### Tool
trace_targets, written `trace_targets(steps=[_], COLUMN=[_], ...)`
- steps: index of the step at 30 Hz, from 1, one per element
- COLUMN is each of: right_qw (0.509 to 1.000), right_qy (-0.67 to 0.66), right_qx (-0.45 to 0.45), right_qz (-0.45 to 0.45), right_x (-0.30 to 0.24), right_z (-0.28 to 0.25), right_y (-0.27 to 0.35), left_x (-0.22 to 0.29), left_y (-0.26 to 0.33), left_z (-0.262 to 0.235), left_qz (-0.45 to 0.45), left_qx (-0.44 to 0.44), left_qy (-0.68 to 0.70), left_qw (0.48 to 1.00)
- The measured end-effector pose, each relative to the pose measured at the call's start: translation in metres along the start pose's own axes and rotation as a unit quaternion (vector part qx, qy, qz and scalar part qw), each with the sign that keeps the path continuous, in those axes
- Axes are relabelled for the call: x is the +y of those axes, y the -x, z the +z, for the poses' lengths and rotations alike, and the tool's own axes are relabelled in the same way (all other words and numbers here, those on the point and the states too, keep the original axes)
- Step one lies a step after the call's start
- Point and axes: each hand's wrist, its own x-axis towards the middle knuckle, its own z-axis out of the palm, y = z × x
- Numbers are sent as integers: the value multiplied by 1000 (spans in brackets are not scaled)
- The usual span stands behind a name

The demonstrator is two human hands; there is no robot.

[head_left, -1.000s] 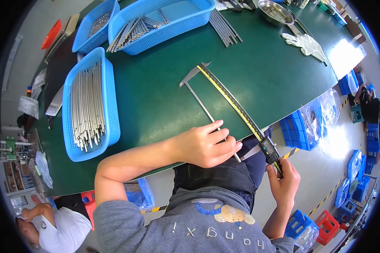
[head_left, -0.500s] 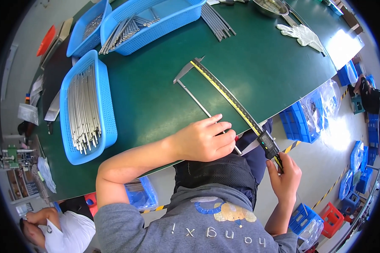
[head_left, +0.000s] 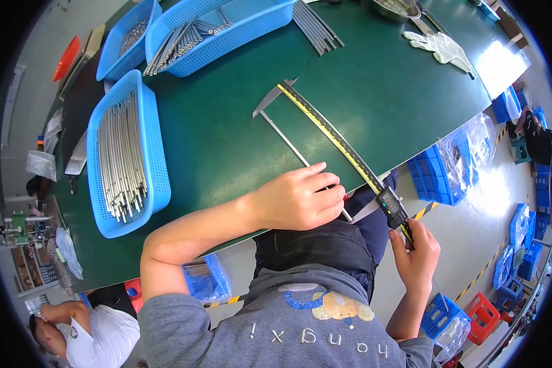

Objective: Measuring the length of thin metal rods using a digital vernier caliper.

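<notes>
A long digital caliper (head_left: 331,132) with a black-and-yellow scale slants across the table's front edge. My right hand (head_left: 416,253) grips it near its black display unit. Between its wide-set jaws lies a thin metal rod (head_left: 283,136), whose far end meets the fixed jaw and whose near end is by the sliding jaw. My left hand (head_left: 302,197) is closed around this rod toward its near end, with the fingers hiding part of it.
A blue basket (head_left: 159,161) of metal rods stands on the green table (head_left: 214,138) at left. Farther back are another blue basket (head_left: 227,46) with tubes, loose grey rods (head_left: 316,29) and a white glove (head_left: 440,49). Blue crates (head_left: 437,175) stand beyond the right edge; a seated person (head_left: 98,334) is lower left.
Both hands, the caliper and the rod keep nearly the same pose. The whole view has shifted very slightly.
</notes>
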Motion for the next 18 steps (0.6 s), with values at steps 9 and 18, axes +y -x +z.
trace_targets(steps=[9,18], right_qw=[1000,1000], right_qy=[-14,-18], right_qx=[-3,-4], right_qz=[15,-1], right_x=[-7,-9], right_z=[0,-1], right_y=[-2,0], left_x=[-6,-5], left_y=[-4,-6], left_z=[-10,-10], left_qz=[-54,-80], left_qx=[0,-4], left_qy=[44,58], left_qw=[998,995])
